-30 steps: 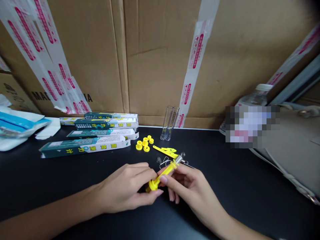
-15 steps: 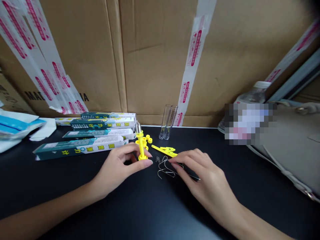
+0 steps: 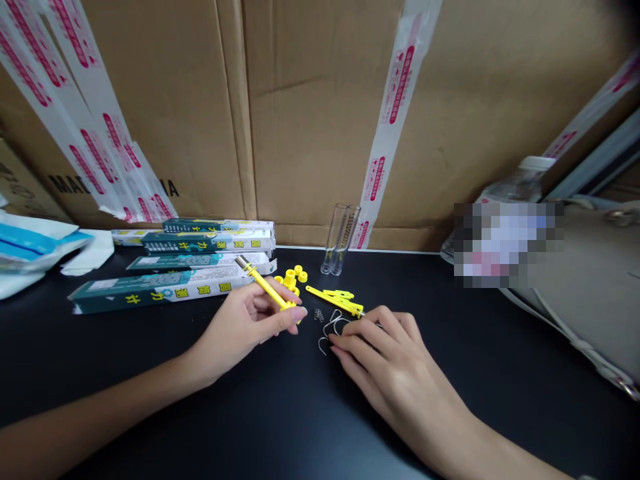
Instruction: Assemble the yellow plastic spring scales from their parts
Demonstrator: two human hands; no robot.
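Observation:
Between its thumb and fingers, my left hand (image 3: 235,327) grips a yellow plastic rod (image 3: 267,287) with a silvery metal end, tilted up and to the left. My right hand (image 3: 400,367) is lowered over bent wire hooks (image 3: 336,319), its fingertips pinched on one of them; the fingers cover part of the pile. Just beyond the hooks lie small coil springs (image 3: 319,315). Flat yellow plastic strips (image 3: 325,297) rest behind the right fingers. Several small yellow caps (image 3: 290,276) sit past the left fingertips.
Two clear tubes (image 3: 334,250) stand upright near the cardboard wall (image 3: 320,120). Several printed narrow boxes (image 3: 185,293) lie at the left, beside a white and blue packet (image 3: 40,240). A bottle (image 3: 520,187) and a grey bag (image 3: 590,287) are at the right.
The yellow rod in my left hand has tipped from upright to leaning left. My right hand has shifted slightly down and left over the hooks, its fingers covering more of them.

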